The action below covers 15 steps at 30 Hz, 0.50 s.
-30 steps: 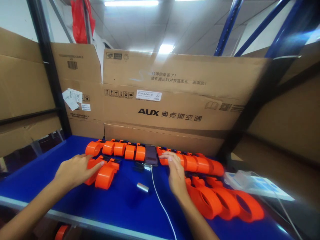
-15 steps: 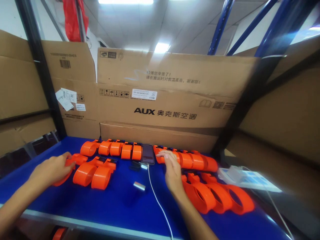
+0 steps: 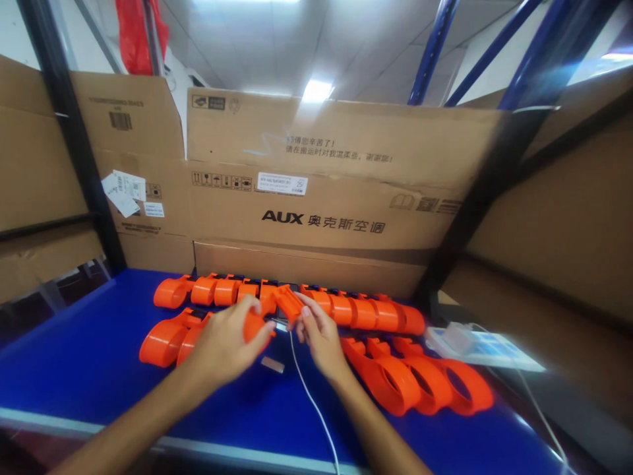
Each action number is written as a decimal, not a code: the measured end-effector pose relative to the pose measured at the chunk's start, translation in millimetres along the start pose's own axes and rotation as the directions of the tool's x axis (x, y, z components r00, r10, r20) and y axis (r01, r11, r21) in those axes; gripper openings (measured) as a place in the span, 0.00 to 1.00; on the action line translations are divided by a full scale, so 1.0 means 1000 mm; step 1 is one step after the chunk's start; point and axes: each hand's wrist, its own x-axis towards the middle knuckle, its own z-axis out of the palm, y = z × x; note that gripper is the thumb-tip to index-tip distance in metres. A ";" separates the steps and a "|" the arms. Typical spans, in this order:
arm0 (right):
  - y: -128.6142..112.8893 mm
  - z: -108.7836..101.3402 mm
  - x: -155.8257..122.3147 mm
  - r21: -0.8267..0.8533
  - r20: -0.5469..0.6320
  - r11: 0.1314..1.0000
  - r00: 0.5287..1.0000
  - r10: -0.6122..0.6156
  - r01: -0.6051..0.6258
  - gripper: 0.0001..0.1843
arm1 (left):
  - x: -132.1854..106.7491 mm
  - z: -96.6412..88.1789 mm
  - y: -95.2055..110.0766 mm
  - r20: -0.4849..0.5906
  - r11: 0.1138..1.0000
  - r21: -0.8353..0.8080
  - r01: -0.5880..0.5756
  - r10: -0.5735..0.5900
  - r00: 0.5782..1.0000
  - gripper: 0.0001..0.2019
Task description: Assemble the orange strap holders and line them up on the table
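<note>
My left hand (image 3: 225,344) is closed around the loop of an orange plastic band (image 3: 288,303), held up over the middle of the blue table. With bent fingers, my right hand (image 3: 319,330) pinches the other end of that band, where it has a clip-like shape. Behind them a dark phone (image 3: 291,287) is mostly hidden. Left of my hands lie more looped orange bands (image 3: 164,342), partly covered by my left arm. To the right, several larger orange loops (image 3: 390,386) rest in a row.
A back row of orange bands (image 3: 363,313) lines the cardboard wall (image 3: 306,264). A small silver bar (image 3: 273,365) lies near a white cable (image 3: 316,409) running to the front edge. At right sits a white power strip (image 3: 487,349). Dark posts (image 3: 457,218) frame the table (image 3: 74,349).
My left hand has brought an orange band from the left side to the middle. My right hand has moved slightly left and taken hold of the band's other end.
</note>
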 end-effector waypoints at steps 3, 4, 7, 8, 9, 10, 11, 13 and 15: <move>0.005 -0.006 0.005 0.013 -0.114 0.999 0.993 0.038 -0.037 0.23 | 0.006 0.038 0.004 -0.020 0.979 -0.201 -0.027 0.023 1.000 0.15; 0.006 -0.010 0.007 -0.005 -0.160 0.999 0.986 0.038 -0.039 0.23 | 0.010 0.047 0.004 -0.022 0.969 -0.245 -0.022 0.017 1.000 0.18; 0.010 -0.023 0.012 -0.120 -0.283 0.992 0.959 -0.008 -0.027 0.26 | 0.022 0.066 0.004 0.056 0.916 -0.400 0.030 -0.008 0.998 0.30; 0.012 -0.026 0.013 -0.157 -0.306 0.987 0.952 -0.029 -0.021 0.26 | 0.027 0.072 0.003 0.092 0.883 -0.464 0.064 -0.024 0.996 0.32; 0.013 -0.029 0.014 -0.178 -0.316 0.984 0.948 -0.040 -0.018 0.27 | 0.032 0.078 0.001 0.128 0.840 -0.532 0.104 -0.041 0.991 0.32; 0.014 -0.030 0.015 -0.176 -0.319 0.984 0.947 -0.038 -0.020 0.26 | 0.037 0.084 -0.001 0.180 0.784 -0.603 0.147 -0.046 0.983 0.31; 0.015 -0.031 0.016 -0.153 -0.318 0.988 0.948 -0.023 -0.027 0.25 | 0.042 0.090 -0.004 0.241 0.713 -0.674 0.193 -0.034 0.970 0.29; 0.017 -0.029 0.018 -0.066 -0.305 0.996 0.952 0.031 -0.054 0.24 | 0.049 0.098 -0.012 0.374 0.566 -0.764 0.311 -0.005 0.928 0.24; 0.019 -0.025 0.018 0.025 -0.272 0.996 0.958 0.086 -0.083 0.23 | 0.052 0.104 -0.020 0.415 0.467 -0.795 0.388 -0.047 0.908 0.22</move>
